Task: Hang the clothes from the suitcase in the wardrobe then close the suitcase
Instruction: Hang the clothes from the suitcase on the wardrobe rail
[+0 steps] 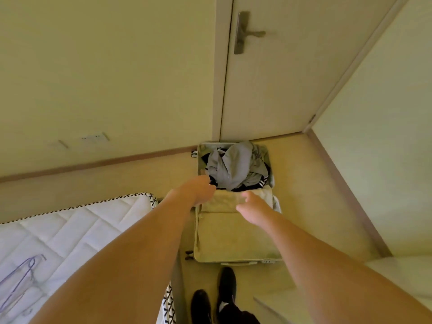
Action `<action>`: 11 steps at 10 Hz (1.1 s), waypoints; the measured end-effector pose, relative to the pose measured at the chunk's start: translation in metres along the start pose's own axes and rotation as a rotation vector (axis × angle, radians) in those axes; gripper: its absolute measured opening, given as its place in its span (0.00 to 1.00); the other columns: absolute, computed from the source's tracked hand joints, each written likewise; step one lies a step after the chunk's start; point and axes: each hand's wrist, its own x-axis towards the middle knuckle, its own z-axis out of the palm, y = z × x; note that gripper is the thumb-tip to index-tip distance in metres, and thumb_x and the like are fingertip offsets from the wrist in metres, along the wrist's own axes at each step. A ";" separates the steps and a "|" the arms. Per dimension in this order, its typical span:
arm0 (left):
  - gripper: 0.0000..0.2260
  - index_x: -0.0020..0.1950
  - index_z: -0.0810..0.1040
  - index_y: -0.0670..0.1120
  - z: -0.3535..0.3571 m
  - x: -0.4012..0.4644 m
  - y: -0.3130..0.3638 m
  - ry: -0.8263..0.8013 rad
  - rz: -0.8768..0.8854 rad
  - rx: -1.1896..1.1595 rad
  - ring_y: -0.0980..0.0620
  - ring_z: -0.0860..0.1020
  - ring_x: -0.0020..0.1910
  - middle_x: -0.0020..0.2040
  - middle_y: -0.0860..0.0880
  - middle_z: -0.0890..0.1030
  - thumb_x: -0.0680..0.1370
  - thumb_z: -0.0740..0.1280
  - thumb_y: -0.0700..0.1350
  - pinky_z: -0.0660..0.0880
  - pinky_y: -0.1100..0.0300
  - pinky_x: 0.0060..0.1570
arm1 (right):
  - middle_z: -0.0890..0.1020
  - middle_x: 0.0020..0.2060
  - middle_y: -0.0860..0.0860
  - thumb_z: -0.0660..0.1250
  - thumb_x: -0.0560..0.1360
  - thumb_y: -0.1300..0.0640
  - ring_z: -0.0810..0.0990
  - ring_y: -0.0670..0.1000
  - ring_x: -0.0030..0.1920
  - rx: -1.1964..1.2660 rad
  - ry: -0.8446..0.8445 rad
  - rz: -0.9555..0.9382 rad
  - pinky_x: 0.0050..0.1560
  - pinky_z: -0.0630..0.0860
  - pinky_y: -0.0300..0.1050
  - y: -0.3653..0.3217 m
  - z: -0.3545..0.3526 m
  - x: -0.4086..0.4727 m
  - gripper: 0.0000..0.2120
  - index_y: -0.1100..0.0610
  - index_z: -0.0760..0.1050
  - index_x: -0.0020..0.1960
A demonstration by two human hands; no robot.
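An open beige suitcase (236, 237) lies flat on the floor in front of a door. Its far half holds a crumpled grey garment (233, 167) on top of a dark garment with white stripes (259, 183). Its near half is covered by a beige liner. Both my arms reach down toward the case. My left hand (198, 189) hangs above the left edge near the hinge line, fingers loosely curled, holding nothing. My right hand (251, 206) hovers over the near liner, fingers loosely curled, empty.
A white quilted mattress (70, 230) lies at the lower left with purple hangers (21, 281) on it. The closed door (280, 78) with a metal handle stands behind the suitcase. A pale panel (385, 160) rises on the right. My dark shoes (224, 291) stand before the case.
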 end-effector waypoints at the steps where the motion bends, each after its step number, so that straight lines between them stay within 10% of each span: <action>1: 0.15 0.64 0.72 0.40 -0.013 0.046 0.004 -0.025 0.035 -0.022 0.45 0.74 0.53 0.60 0.42 0.76 0.83 0.56 0.47 0.71 0.54 0.51 | 0.72 0.64 0.53 0.57 0.79 0.58 0.70 0.42 0.40 0.038 0.059 0.014 0.34 0.66 0.35 -0.005 -0.016 0.049 0.26 0.55 0.58 0.77; 6: 0.16 0.35 0.61 0.52 0.193 0.531 -0.058 0.001 -0.074 -0.305 0.51 0.70 0.37 0.35 0.53 0.66 0.79 0.63 0.42 0.71 0.55 0.45 | 0.75 0.58 0.57 0.61 0.76 0.64 0.76 0.52 0.42 0.409 0.240 0.135 0.34 0.70 0.42 0.168 0.070 0.504 0.19 0.58 0.67 0.66; 7: 0.13 0.42 0.71 0.48 0.239 0.591 -0.061 0.020 -0.118 -0.409 0.48 0.74 0.43 0.43 0.47 0.75 0.73 0.67 0.57 0.73 0.54 0.49 | 0.72 0.47 0.57 0.60 0.77 0.65 0.75 0.51 0.42 0.452 0.230 0.172 0.34 0.68 0.40 0.214 0.093 0.559 0.09 0.57 0.67 0.56; 8: 0.30 0.64 0.74 0.48 0.273 0.639 -0.063 0.134 -0.197 -0.327 0.39 0.68 0.65 0.64 0.43 0.71 0.71 0.63 0.68 0.66 0.46 0.66 | 0.72 0.59 0.59 0.60 0.78 0.63 0.78 0.53 0.47 0.504 0.256 0.178 0.34 0.69 0.39 0.250 0.112 0.595 0.19 0.56 0.66 0.68; 9: 0.17 0.64 0.75 0.49 0.285 0.660 -0.061 0.247 -0.187 -0.394 0.39 0.66 0.66 0.67 0.43 0.69 0.79 0.59 0.53 0.63 0.47 0.65 | 0.66 0.72 0.54 0.59 0.79 0.61 0.74 0.49 0.53 0.619 0.293 0.195 0.41 0.70 0.40 0.270 0.129 0.612 0.27 0.54 0.57 0.77; 10: 0.09 0.61 0.72 0.50 0.284 0.647 -0.067 0.271 -0.047 -1.047 0.45 0.74 0.57 0.57 0.47 0.77 0.83 0.57 0.46 0.72 0.52 0.59 | 0.68 0.70 0.52 0.59 0.79 0.61 0.73 0.51 0.60 0.733 0.344 0.181 0.53 0.68 0.45 0.277 0.136 0.612 0.25 0.54 0.60 0.76; 11: 0.08 0.59 0.74 0.50 0.250 0.611 -0.075 0.230 0.032 -1.403 0.46 0.78 0.56 0.53 0.48 0.80 0.84 0.57 0.45 0.74 0.50 0.59 | 0.68 0.67 0.51 0.59 0.79 0.64 0.76 0.46 0.48 0.696 0.425 0.112 0.45 0.75 0.46 0.264 0.133 0.593 0.25 0.52 0.61 0.74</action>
